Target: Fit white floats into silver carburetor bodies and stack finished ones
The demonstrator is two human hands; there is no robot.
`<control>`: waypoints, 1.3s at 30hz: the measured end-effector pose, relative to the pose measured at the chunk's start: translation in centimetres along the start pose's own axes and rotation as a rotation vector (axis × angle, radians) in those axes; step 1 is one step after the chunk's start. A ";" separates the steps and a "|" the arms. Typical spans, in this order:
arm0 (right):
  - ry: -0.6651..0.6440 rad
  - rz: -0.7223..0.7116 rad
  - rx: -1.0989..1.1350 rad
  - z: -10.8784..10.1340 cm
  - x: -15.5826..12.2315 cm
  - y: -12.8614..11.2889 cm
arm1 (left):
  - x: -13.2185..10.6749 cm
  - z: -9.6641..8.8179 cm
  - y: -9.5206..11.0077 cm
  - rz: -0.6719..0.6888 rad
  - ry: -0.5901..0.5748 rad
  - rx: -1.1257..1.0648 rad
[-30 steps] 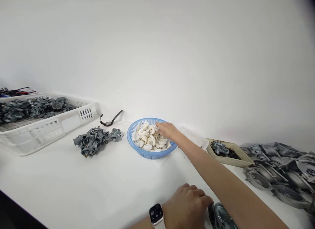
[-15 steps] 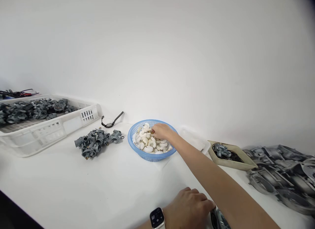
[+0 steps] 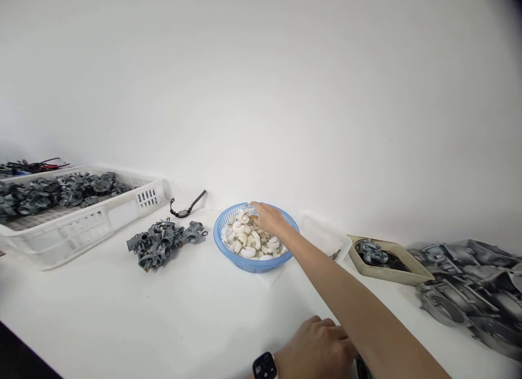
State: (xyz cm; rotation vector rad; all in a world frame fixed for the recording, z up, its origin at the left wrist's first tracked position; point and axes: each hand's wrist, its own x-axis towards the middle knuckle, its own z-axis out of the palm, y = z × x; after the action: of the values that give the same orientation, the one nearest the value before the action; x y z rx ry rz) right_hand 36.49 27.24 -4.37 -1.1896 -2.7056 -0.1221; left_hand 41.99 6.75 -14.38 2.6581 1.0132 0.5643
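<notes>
My right hand (image 3: 269, 220) reaches forward into a blue plastic basket (image 3: 228, 249) heaped with several white curved plastic pieces (image 3: 244, 240). Its fingers are bent down among those pieces, and what they pinch is hidden. My left hand (image 3: 316, 346) lies at the bottom edge, a smartwatch (image 3: 265, 366) on its wrist. Its curled fingers cover a grey metal part (image 3: 361, 367), of which only a dark sliver shows under my right forearm.
A white slotted crate (image 3: 85, 222) of grey carburettor bodies stands at the left. A small pile of carburettors (image 3: 163, 242) and a black wristwatch (image 3: 185, 205) lie left of the basket. Right: a clear lid (image 3: 322, 235), a beige tray (image 3: 391, 270), metal housings (image 3: 468, 289).
My right hand has shifted a little left and deeper among the white pieces. My left hand has slid lower in view, hiding more of the grey part.
</notes>
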 end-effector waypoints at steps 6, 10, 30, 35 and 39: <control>-0.012 -0.038 -0.008 0.5 0.5 0.5 | 0.3 0.0 0.5 -0.051 -0.045 0.014; -0.033 -0.044 -0.019 0.8 0.5 0.2 | 0.6 0.5 0.4 -0.043 -0.020 0.006; 0.170 0.152 1.060 -10.4 -18.7 4.9 | -1.0 -1.2 1.4 -0.098 0.036 -0.172; 0.258 0.243 1.400 -10.0 -28.7 6.7 | -1.3 -2.4 2.5 -0.114 0.024 -0.209; 0.242 0.404 1.418 -8.4 -34.3 8.7 | -1.4 -3.1 3.1 -0.137 0.013 -0.232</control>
State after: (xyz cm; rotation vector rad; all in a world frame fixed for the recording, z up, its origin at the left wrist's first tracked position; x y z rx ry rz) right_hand 66.75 7.19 -3.01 -0.9906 -1.5226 1.3206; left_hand 41.50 3.81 -10.83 2.3666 1.0532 0.6289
